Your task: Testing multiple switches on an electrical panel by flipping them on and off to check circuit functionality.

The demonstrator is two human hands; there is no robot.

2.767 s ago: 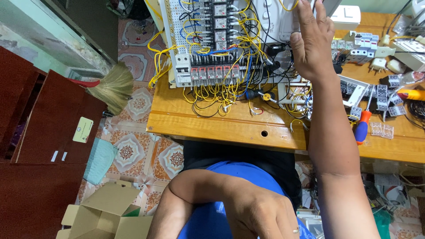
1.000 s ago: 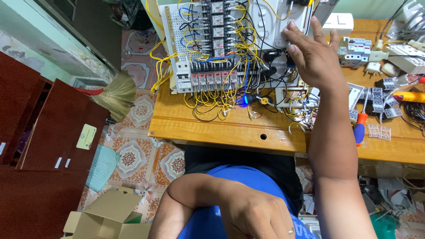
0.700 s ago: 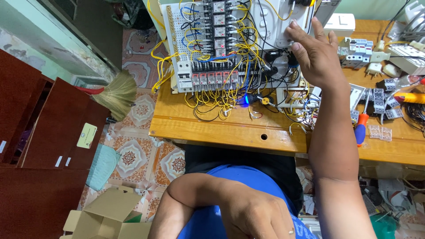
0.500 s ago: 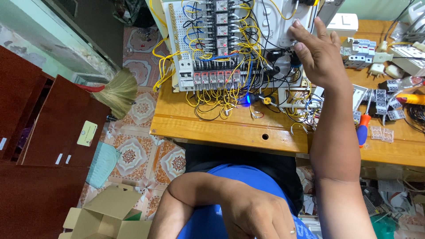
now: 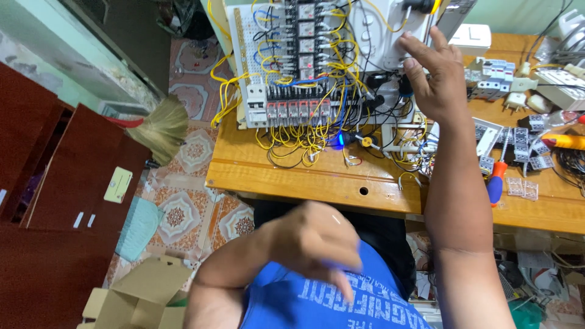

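Note:
My right hand (image 5: 434, 79) is stretched out over the wooden bench (image 5: 317, 176), fingers spread, fingertips touching the white box (image 5: 381, 30) at the top of the wired control panel (image 5: 292, 67). It holds nothing. The panel carries rows of relays and a tangle of yellow, blue and black wires (image 5: 298, 131). My left hand (image 5: 314, 237) hangs blurred in front of my blue shirt, below the bench edge, fingers loosely curled and drooping, with nothing visibly in it.
Loose relays and sockets (image 5: 518, 143), a red-handled screwdriver (image 5: 496, 176) and white terminal blocks (image 5: 490, 79) lie on the bench at right. A broom (image 5: 161, 125), dark red cabinet (image 5: 55, 201) and cardboard boxes (image 5: 137, 298) stand on the tiled floor at left.
My left hand has lifted from my lap and moved up and right, now blurred. My right hand stays at the panel's white box, shifted only slightly.

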